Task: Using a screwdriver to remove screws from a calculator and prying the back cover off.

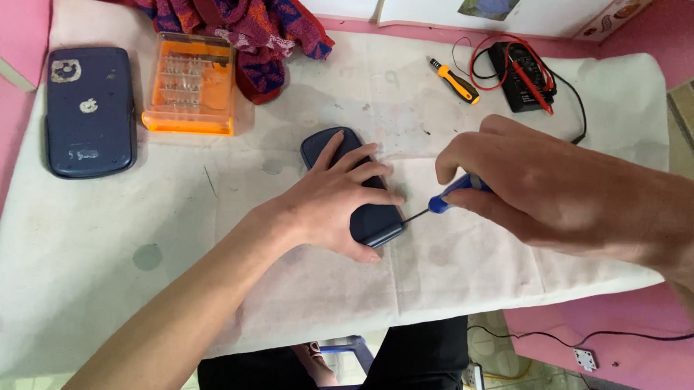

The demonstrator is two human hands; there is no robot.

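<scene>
A small dark blue device (369, 211) with rounded corners is pressed flat onto a white cloth (467, 268) that covers the pink bench (637, 44). The device lies near the middle of the cloth, slightly toward the near edge. It is held down by the left hand (339, 202), whose fingers (375, 173) are spread across its top, with the thumb laid against its near side.

A blue-handled screwdriver (447, 198) is pinched in the right hand (532, 186), the fingers curled and pressed together around the handle. The thin metal shaft is pointed left, and its tip is seen touching the right edge of the device.

At the far left of the cloth a larger dark blue case (88, 109) is laid flat, and just to its right an orange bit box (191, 82) with a clear lid is placed. A red and purple cloth (238, 22) is bunched at the far edge, partly over the box. Farther right, an orange-handled screwdriver (456, 82) is left well apart from the hands, and beside it a black multimeter (519, 74) is set with red and black leads coiled around it.
</scene>
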